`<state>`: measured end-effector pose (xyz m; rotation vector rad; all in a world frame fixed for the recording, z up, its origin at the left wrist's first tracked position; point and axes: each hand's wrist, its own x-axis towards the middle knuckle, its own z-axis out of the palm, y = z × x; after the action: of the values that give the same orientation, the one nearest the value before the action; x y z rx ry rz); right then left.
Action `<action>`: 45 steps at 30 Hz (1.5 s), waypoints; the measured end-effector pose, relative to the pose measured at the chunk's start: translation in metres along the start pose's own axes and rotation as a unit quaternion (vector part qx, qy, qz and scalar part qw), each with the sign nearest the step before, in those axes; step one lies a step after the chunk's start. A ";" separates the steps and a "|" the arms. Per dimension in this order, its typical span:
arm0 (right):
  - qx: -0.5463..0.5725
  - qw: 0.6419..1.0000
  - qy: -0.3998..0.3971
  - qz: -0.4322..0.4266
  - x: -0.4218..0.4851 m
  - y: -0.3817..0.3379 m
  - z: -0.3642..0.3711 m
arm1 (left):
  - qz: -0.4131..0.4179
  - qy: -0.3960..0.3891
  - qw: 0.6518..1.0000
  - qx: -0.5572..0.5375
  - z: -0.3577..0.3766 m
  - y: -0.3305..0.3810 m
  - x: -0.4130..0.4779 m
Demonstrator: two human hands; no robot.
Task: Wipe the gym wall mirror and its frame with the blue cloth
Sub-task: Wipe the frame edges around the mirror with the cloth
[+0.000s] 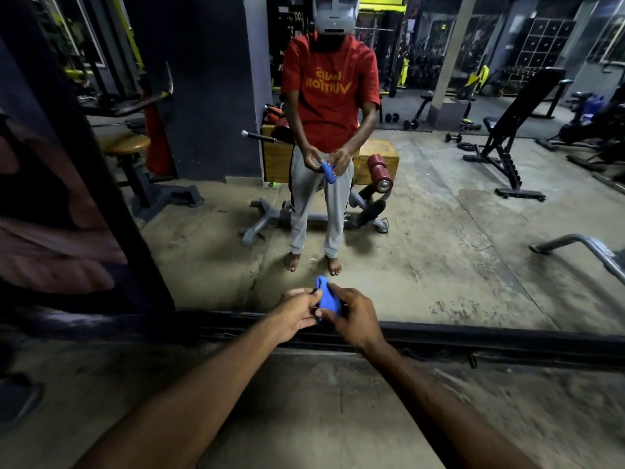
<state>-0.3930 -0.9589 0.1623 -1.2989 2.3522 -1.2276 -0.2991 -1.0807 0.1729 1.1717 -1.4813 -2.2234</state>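
Note:
The blue cloth (327,297) is bunched up between both my hands, low in front of the wall mirror (439,231). My left hand (297,313) pinches its left side. My right hand (351,316) wraps around its right side. Both hands hover just above the mirror's black bottom frame (507,343). A dark upright frame bar (101,184) runs up the mirror's left edge. The glass reflects a person in a red shirt holding the same cloth.
Bare concrete floor (304,418) lies below my arms. The mirror reflects a wooden box, a leg machine with red rollers, an incline bench and dumbbells behind me. A dark pinkish shape (40,238) sits at the far left.

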 end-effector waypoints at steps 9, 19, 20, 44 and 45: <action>-0.062 0.997 0.049 0.017 -0.006 0.017 -0.012 | 0.101 0.032 0.978 0.181 0.011 -0.008 0.002; -0.062 0.997 0.044 -0.008 -0.013 0.075 -0.067 | 0.193 0.129 0.930 0.283 0.024 -0.045 0.007; -0.060 0.997 0.044 -0.010 -0.015 0.082 -0.071 | 0.193 0.138 0.928 0.286 0.028 -0.051 0.006; -0.050 0.992 -0.025 0.111 -0.050 0.311 -0.218 | 0.103 0.096 0.947 0.290 0.282 -0.166 0.084; -0.052 0.992 -0.032 0.112 -0.052 0.317 -0.225 | 0.100 0.097 0.946 0.293 0.290 -0.170 0.084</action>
<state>-0.6723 -0.7021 0.0616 -1.0500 2.4634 -0.9959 -0.5229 -0.8538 0.0359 1.2719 -2.1364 -1.5211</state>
